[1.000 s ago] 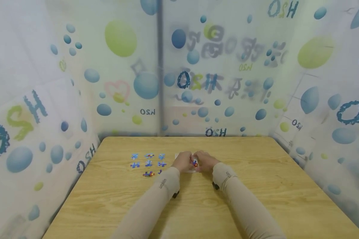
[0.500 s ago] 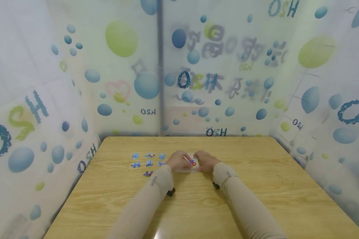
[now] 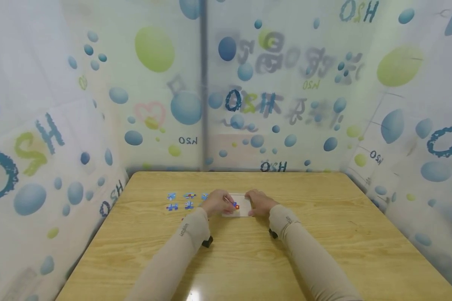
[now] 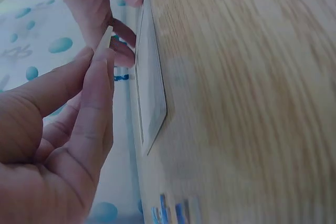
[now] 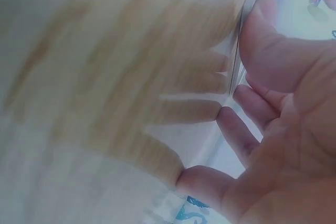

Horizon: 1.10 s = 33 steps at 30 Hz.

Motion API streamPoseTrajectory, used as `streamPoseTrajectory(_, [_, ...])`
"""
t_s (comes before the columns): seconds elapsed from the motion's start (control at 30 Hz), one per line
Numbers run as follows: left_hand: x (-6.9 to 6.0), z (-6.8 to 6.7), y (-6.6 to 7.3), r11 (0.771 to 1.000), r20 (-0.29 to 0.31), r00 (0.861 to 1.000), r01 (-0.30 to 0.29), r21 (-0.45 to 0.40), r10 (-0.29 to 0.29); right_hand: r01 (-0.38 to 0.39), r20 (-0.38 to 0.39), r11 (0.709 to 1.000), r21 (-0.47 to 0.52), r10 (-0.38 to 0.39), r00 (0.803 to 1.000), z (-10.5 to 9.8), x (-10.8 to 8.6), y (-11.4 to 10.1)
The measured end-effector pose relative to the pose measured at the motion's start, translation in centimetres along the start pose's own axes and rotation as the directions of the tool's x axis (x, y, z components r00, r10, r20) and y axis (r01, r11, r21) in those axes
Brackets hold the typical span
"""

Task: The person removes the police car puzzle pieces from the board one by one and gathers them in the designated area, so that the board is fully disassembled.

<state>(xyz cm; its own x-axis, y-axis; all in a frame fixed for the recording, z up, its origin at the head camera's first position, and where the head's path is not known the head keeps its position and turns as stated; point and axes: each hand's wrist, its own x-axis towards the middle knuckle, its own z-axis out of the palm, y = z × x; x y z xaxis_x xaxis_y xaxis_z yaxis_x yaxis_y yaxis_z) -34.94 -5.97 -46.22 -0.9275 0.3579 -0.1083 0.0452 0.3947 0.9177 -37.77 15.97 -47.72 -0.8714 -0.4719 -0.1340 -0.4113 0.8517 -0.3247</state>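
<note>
Between thumb and fingertips, my left hand [image 3: 216, 203] pinches a small jigsaw piece [image 3: 236, 205] with a red and blue print. The left wrist view shows that jigsaw piece [image 4: 105, 40] edge-on, raised off the table. Just under and beside it lies a flat white puzzle board [image 3: 245, 207]. My right hand [image 3: 261, 202] rests at the board's right end, thumb against the edge and fingers spread. In the right wrist view, several fingertips of the right hand [image 5: 273, 114] touch down on the table beside the board.
Several blue jigsaw pieces [image 3: 172, 207] lie in rows left of the board, partly hidden by my left hand and sleeve. The wooden table [image 3: 305, 251] reaches back to a patterned curtain [image 3: 188, 108].
My left hand has drawn away to the left with the jigsaw piece, uncovering more of the white board. The right hand has stayed at the board's right end.
</note>
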Motion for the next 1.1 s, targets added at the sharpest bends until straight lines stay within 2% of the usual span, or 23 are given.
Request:
streamPoseTrajectory(0.2, [-0.4,-1.4,-0.9,0.998,0.023,1.0,0.001,-0.067,0.0,0.002,0.011,1.0,0.005,-0.002,1.0,-0.2,0.1,0.0])
streamPoseTrajectory(0.43, [-1.0,-2.8,-1.4,0.989,0.011,0.999,0.046,-0.138,-0.045,0.005,0.009,1.0,-0.008,-0.005,1.0,-0.1,0.1,0.1])
streamPoseTrajectory(0.57, [-1.3,-3.3,-1.6,0.987,0.005,0.998,0.069,-0.145,-0.069,0.003,0.008,1.0,0.001,-0.003,1.0,-0.1,0.1,0.1])
streamPoseTrajectory(1.1, [-2.8,-5.4,-2.7,0.986,0.02,0.999,0.042,-0.161,-0.039,0.005,0.004,1.0,0.03,-0.005,1.0,-0.1,-0.2,0.1])
